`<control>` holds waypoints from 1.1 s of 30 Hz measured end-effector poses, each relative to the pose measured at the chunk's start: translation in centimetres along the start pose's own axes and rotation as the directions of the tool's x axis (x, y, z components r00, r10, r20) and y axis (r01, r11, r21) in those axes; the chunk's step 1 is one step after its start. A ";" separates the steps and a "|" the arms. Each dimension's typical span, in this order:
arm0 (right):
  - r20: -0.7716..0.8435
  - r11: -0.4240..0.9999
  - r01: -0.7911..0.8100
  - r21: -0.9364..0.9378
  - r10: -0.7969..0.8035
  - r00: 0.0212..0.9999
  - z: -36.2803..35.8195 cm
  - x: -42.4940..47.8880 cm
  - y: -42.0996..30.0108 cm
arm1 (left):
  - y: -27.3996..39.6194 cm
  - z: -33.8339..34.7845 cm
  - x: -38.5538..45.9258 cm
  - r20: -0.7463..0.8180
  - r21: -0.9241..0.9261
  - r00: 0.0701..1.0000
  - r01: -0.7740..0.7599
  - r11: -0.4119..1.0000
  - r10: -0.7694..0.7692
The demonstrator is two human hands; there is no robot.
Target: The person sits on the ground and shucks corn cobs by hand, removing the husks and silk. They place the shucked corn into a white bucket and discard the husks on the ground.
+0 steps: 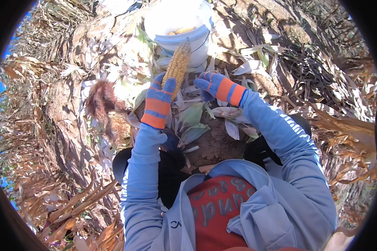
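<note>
My left hand (160, 97), in a blue and orange knit glove, grips a husked ear of yellow corn (178, 63) near its lower end. The ear's tip leans up and to the right, overlapping the near side of a white bucket (188, 44) in this view. To the right, apart from the ear, my right hand (218, 87) wears a matching glove. Its fingers are loosely bent, and nothing shows between them. Inside the bucket lie yellow ears of corn (184, 30); glare washes out much of its interior.
Pale husks (193, 114) litter the soil between my legs and around the bucket. A pile of reddish-brown corn silk (103, 100) lies left of my left hand. Dry corn stalks and leaves (342, 125) cover the ground at right, with more (78, 204) at lower left.
</note>
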State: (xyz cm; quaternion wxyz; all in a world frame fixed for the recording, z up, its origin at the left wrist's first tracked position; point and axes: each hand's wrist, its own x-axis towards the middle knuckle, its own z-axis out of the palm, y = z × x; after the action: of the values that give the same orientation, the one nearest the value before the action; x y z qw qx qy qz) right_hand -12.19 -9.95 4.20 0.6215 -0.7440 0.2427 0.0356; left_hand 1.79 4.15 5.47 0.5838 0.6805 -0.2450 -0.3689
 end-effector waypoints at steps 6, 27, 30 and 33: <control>-0.157 0.940 0.056 0.337 -0.003 0.988 -0.5 0.8 -0.8 | -1.3 0.8 -0.6 0.058 0.032 0.996 -0.063 0.998 0.061; -0.054 0.742 0.058 0.668 -0.029 0.998 -0.6 0.4 -0.8 | -1.4 1.4 0.2 0.057 -0.054 0.997 0.050 0.997 -0.046; -0.081 0.717 0.118 0.687 -0.086 0.993 -0.8 -0.1 -1.7 | -2.0 0.6 0.3 0.046 0.368 0.997 -0.077 0.926 0.065; -0.145 0.725 0.105 0.680 -0.008 0.989 -1.7 -0.3 -2.4 | -4.0 -1.8 1.5 0.067 0.708 0.986 -0.153 0.690 0.151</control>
State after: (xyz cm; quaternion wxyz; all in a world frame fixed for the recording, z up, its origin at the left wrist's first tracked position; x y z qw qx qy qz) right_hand -11.85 -11.20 6.87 0.8357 -0.4696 0.2562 -0.1247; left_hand 3.76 4.89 1.34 0.3047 0.8294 -0.4245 -0.1976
